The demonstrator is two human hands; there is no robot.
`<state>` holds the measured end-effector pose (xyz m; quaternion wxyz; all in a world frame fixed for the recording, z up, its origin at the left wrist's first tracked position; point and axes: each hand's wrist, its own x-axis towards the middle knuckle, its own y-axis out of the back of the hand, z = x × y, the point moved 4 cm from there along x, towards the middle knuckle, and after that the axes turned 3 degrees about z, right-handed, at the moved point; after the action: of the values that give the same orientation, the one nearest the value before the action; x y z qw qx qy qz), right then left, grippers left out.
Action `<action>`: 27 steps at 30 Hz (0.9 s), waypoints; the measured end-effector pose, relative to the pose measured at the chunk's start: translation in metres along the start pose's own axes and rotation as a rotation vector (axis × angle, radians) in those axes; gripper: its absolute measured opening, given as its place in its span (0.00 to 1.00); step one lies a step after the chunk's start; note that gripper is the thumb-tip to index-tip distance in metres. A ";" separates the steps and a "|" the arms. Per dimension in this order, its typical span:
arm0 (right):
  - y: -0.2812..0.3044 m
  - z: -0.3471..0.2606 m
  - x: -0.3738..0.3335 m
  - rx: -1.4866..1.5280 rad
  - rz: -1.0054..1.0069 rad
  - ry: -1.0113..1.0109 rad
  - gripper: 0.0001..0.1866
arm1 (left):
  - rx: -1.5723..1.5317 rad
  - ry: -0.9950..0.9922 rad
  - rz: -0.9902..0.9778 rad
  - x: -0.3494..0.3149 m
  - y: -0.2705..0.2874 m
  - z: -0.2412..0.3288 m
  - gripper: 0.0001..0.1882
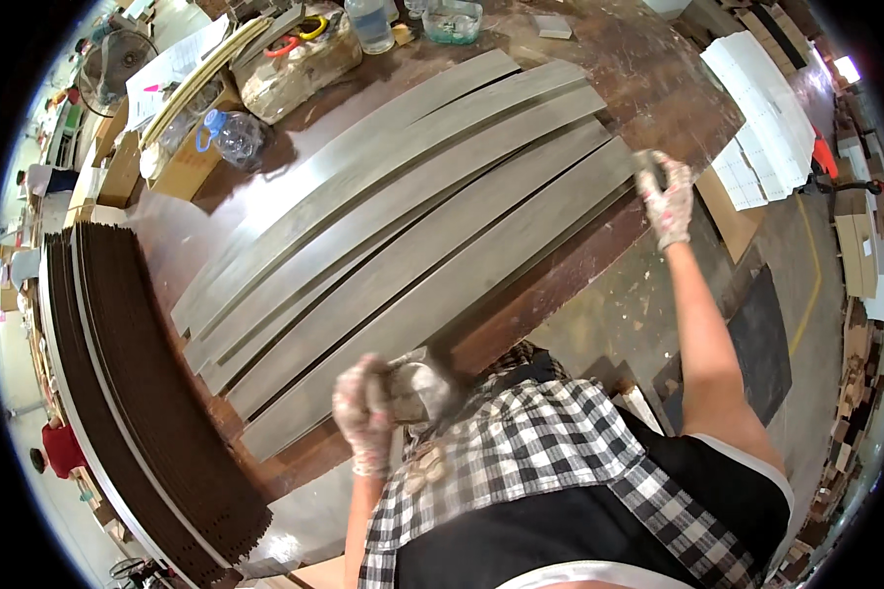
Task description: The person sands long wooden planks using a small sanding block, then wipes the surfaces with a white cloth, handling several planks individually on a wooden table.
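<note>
Grey slats: long thin curved strips (403, 226) fanned side by side across the brown workbench (648, 69), running from its near-left edge to its far-right edge.
Nearest slat: (462, 285) lies along the near edge of the bench, both hands at its two ends.
Left hand: gloved (363, 417), fingers curled tight around a small pale block or pad (417, 388), pressed at the near-left end of that slat; blurred, so exact grip unclear.
Right hand: gloved (666, 191), arm stretched out, fingers pinched closed on the slat's far-right end at the bench's right edge.
Progress: judging by looks, all slats show a similar dull grey face, can't tell treated from untreated; hands are on the nearest one only, so I'd guess work is mid-way at best.
Dark stack: brown strips (138, 393) piled along the bench's left edge, untouched.
Far edge: plastic bottles (234, 133), a clear tub (452, 20), a wrapped bundle (295, 64).
Right of bench: white sheets (766, 108) stacked on the floor side.
</note>
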<state>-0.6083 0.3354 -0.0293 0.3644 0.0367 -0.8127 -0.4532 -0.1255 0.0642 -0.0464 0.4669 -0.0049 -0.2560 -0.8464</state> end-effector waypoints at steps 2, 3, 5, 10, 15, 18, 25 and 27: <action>0.003 0.052 0.025 -0.086 0.079 -0.167 0.21 | 0.068 -0.076 0.116 0.015 0.014 -0.010 0.16; 0.003 0.048 0.030 -0.055 0.115 -0.175 0.20 | 0.350 -0.134 -0.009 0.027 0.025 -0.005 0.21; 0.002 0.012 0.032 0.064 0.132 -0.197 0.20 | 0.566 -0.078 -0.230 0.035 0.028 -0.011 0.29; -0.019 -0.109 -0.013 0.517 0.075 -0.088 0.20 | 0.774 -0.176 -0.438 0.028 0.010 -0.043 0.35; 0.009 -0.197 -0.090 0.717 0.089 -0.098 0.20 | 0.809 -0.406 -0.374 0.000 0.078 -0.028 0.35; 0.046 -0.227 -0.062 0.691 0.110 0.056 0.19 | 0.696 -0.329 -0.195 -0.015 0.106 0.007 0.44; 0.050 -0.319 -0.073 0.936 0.023 0.083 0.20 | 0.684 -0.094 0.217 -0.023 0.276 0.075 0.46; 0.036 -0.337 -0.072 1.010 -0.002 0.102 0.20 | 0.768 -0.062 0.445 -0.032 0.315 0.081 0.47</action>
<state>-0.3351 0.1456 0.0673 0.3400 0.2313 -0.9115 -0.0016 0.1236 -0.0119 0.1513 0.5979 0.0884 -0.5586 -0.5680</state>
